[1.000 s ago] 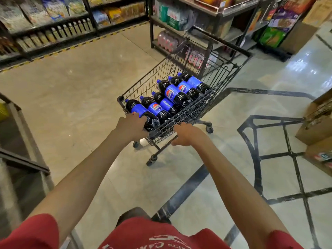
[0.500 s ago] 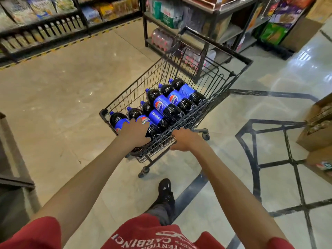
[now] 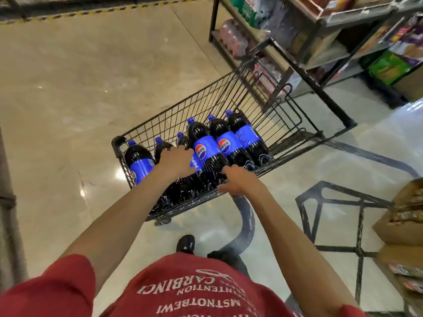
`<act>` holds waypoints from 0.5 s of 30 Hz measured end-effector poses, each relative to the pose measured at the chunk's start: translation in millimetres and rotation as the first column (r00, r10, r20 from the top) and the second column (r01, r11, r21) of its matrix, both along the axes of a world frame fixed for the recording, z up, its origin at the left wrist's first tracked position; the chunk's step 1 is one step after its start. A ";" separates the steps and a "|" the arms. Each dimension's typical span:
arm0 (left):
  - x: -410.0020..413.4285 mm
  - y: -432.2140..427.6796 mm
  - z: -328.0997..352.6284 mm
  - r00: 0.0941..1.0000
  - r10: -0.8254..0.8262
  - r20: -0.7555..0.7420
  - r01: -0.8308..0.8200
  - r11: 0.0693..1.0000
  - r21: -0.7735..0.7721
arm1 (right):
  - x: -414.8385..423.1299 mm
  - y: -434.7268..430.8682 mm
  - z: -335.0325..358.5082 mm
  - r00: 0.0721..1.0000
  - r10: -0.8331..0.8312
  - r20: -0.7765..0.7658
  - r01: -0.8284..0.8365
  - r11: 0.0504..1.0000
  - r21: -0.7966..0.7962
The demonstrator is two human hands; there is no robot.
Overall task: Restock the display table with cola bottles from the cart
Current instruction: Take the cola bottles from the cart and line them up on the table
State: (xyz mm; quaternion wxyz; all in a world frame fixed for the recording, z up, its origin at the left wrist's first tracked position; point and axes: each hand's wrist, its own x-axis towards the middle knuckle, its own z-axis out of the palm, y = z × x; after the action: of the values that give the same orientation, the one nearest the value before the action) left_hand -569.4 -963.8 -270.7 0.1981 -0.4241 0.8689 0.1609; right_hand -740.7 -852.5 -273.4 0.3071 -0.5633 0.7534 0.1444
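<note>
A black wire cart [image 3: 183,106] stands on the shop floor right in front of me. Several cola bottles [image 3: 207,152] with blue labels and blue caps lie side by side in its basket, caps pointing away from me. My left hand [image 3: 176,161] reaches over the near rim and lies on a bottle in the left half, fingers curled over it. Just left of that hand lies another cola bottle [image 3: 140,162], untouched. My right hand [image 3: 240,181] is at the near rim, fingers apart, touching the base of a bottle. No display table is in view.
A dark metal shelving rack [image 3: 320,53] with packed goods stands just beyond the cart at the upper right. Cardboard display boxes [image 3: 402,216] sit at the right edge. A dark fixture [image 3: 9,202] runs along the left edge. Beige floor [image 3: 80,88] lies left of the cart.
The cart has come closer and turned right. My left hand has moved off the rim onto a bottle inside. My right hand's fingers have loosened at the rim.
</note>
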 end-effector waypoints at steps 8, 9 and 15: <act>-50.0 -24.2 -35.0 0.982 0.185 0.036 -0.188 0.973 0.136 | -49.2 -46.8 -41.2 0.999 0.040 0.037 -0.041 0.999 0.008; -55.8 -27.9 -38.6 0.976 0.212 0.044 -0.217 0.963 0.159 | -55.6 -50.9 -46.9 0.998 0.034 0.049 -0.035 0.999 0.007; -90.5 -51.9 -66.6 0.910 0.408 0.072 -0.413 0.873 0.259 | -78.8 -68.3 -69.4 0.990 0.091 0.109 -0.088 0.996 -0.029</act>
State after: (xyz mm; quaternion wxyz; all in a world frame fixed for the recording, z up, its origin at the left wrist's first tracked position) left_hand -659.9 -1015.7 -337.3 0.2216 -0.5690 0.7277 0.3124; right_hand -819.6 -920.7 -342.8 0.3345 -0.6073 0.7110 0.1175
